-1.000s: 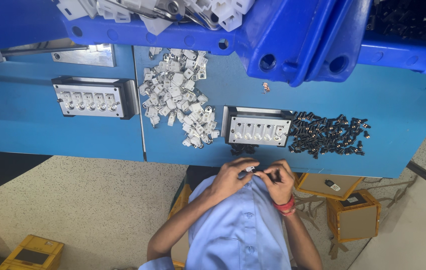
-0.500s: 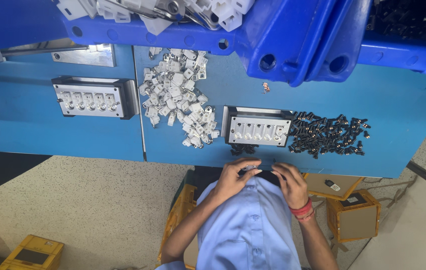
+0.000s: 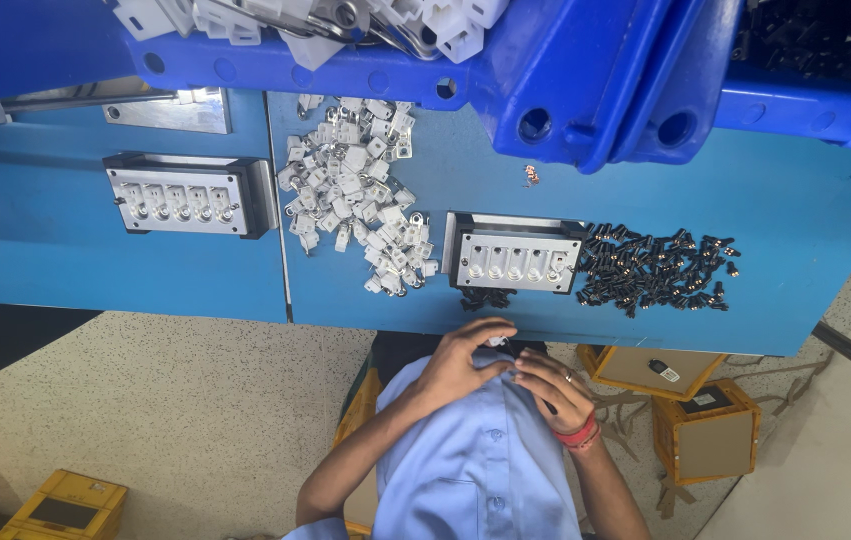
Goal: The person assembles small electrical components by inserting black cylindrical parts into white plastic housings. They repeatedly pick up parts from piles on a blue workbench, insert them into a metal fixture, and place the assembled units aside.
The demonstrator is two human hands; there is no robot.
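Observation:
My left hand (image 3: pixel 457 362) and my right hand (image 3: pixel 557 392) meet in front of my blue shirt (image 3: pixel 475 460), just below the table's front edge. The fingertips of both pinch a small white plastic part (image 3: pixel 496 342) with a dark piece against it. My right wrist wears a red band. Right above the hands, a metal fixture block (image 3: pixel 515 262) with a row of sockets sits on the blue table (image 3: pixel 795 220). A pile of small white plastic parts (image 3: pixel 360 210) lies to its left and a heap of small black parts (image 3: pixel 650 270) to its right.
A second metal fixture block (image 3: pixel 180 195) sits at the table's left. Blue bins (image 3: pixel 565 70) of white and black parts overhang the far side. Brown boxes (image 3: pixel 705 430) stand on the floor at right, yellow boxes (image 3: pixel 65 505) at lower left.
Both hands have stayed together at the table edge. My right hand has dropped slightly towards my chest and my fingers have shifted on the small part.

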